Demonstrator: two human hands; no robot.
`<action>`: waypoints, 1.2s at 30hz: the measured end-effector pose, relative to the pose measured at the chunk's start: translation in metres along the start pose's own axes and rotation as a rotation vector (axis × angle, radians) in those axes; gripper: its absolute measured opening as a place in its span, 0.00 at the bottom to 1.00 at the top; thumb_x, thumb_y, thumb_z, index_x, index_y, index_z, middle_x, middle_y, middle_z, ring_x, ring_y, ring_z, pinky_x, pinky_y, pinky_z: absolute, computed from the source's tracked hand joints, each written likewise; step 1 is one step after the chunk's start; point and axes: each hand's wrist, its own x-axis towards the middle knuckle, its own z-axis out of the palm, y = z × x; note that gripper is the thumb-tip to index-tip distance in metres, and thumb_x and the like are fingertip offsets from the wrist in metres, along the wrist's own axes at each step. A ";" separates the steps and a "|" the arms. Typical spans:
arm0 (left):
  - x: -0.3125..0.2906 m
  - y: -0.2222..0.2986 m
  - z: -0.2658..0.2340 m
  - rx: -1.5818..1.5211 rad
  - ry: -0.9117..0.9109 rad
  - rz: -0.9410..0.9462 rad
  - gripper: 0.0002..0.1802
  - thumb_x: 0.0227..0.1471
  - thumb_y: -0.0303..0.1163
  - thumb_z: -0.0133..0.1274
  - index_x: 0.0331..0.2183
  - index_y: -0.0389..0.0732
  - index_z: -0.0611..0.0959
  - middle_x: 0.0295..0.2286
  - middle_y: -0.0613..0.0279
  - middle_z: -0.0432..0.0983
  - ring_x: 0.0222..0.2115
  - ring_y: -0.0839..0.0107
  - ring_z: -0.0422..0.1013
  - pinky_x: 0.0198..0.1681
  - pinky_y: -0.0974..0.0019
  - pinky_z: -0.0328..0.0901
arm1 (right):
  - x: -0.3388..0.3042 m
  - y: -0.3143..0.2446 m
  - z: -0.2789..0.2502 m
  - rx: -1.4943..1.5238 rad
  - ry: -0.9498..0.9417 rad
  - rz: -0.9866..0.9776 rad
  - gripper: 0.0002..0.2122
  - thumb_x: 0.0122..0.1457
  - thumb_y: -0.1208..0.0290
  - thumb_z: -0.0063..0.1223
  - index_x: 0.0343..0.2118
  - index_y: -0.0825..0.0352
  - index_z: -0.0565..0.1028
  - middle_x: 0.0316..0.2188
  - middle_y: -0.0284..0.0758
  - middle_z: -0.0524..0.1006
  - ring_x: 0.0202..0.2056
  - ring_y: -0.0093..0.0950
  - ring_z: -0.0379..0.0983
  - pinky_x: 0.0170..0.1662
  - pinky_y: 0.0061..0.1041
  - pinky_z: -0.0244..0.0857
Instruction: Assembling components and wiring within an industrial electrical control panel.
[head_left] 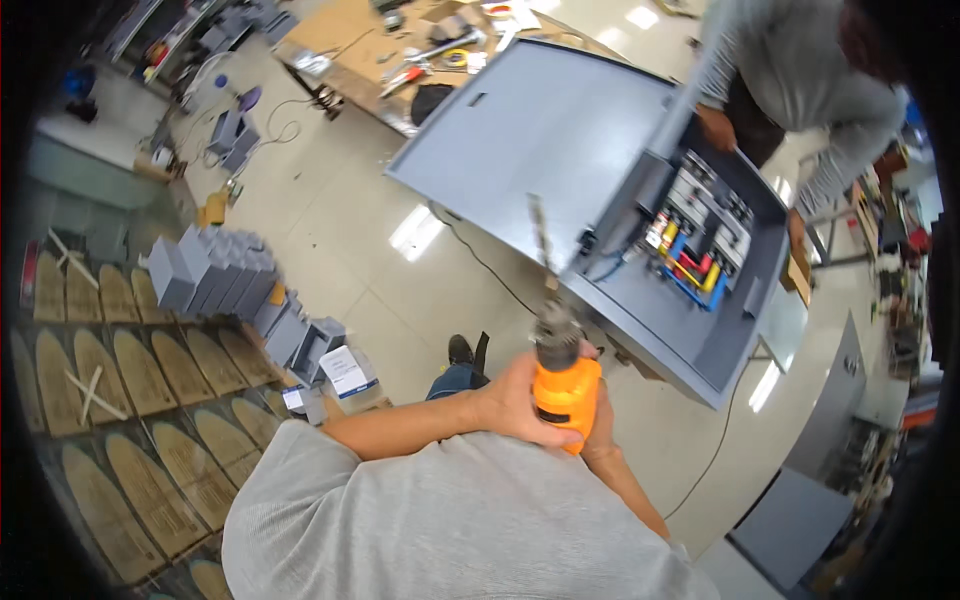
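An orange power drill [570,390] is held close in front of my grey shirt, its chuck and long spiral bit [543,235] pointing away from me. My left hand [515,400] wraps round its left side, fingers closed on the body. My right hand [602,430] grips it from the right, partly hidden behind the housing. Beyond the bit stands a grey metal cabinet [640,340] with its wide door [560,115] swung open to the left. Inside sits a panel of electrical parts [700,230] with red, yellow and blue pieces. The bit appears apart from the cabinet.
A co-worker at the far right has one hand [717,130] on the cabinet's edge and another [797,230] by its side. A cluttered workbench [340,65] stands behind. Grey metal boxes [210,270] are stacked at left. A cable [480,262] runs across the floor.
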 end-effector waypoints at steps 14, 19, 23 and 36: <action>-0.124 0.048 -0.258 0.105 1.151 -0.040 0.36 0.39 0.16 0.64 0.50 0.38 0.65 0.39 0.59 0.71 0.38 0.68 0.73 0.44 0.63 0.71 | 0.158 0.035 0.296 -1.048 -1.115 -0.575 0.46 0.46 0.66 0.69 0.66 0.68 0.53 0.56 0.47 0.69 0.54 0.46 0.68 0.58 0.38 0.63; -0.112 0.068 -0.353 0.167 1.148 -0.035 0.36 0.39 0.17 0.64 0.50 0.38 0.66 0.40 0.58 0.71 0.38 0.67 0.74 0.44 0.63 0.71 | 0.272 0.035 0.345 -0.999 -0.984 -0.161 0.42 0.49 0.66 0.66 0.66 0.63 0.55 0.47 0.46 0.77 0.50 0.41 0.74 0.55 0.34 0.66; -0.098 0.046 -0.441 0.300 1.141 -0.138 0.39 0.38 0.19 0.65 0.52 0.38 0.65 0.40 0.59 0.71 0.38 0.68 0.73 0.44 0.62 0.70 | 0.388 0.049 0.369 -1.023 -0.710 -0.160 0.35 0.50 0.63 0.65 0.61 0.69 0.64 0.42 0.46 0.80 0.44 0.40 0.78 0.48 0.33 0.71; -0.018 -0.029 -0.638 0.207 0.949 -0.677 0.40 0.34 0.21 0.68 0.49 0.40 0.66 0.37 0.58 0.72 0.36 0.68 0.73 0.42 0.62 0.70 | 0.929 0.069 0.525 -1.621 0.167 -0.736 0.25 0.61 0.68 0.42 0.58 0.77 0.61 0.58 0.56 0.63 0.59 0.52 0.60 0.60 0.44 0.58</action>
